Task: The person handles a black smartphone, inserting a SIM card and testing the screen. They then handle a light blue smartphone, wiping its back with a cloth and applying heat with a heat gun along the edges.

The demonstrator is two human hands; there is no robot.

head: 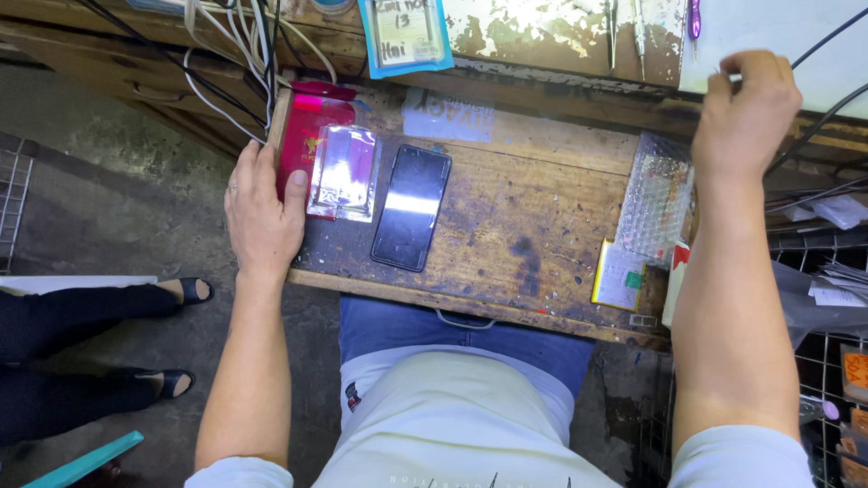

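**Steady the packs, pinch up top**

Head view: left hand [262,212] lies flat, fingers spread, on the red pack [303,145] beside the phone [411,208] on the desk [533,226]. Right hand [746,108] has its grip pressed together on something small at the back edge; can't tell what. I'd keep that left palm down so nothing slides.

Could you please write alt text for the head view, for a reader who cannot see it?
A person's left hand rests on a red packet at the left edge of a worn wooden board, beside a black phone, while the right hand reaches up among black cables.
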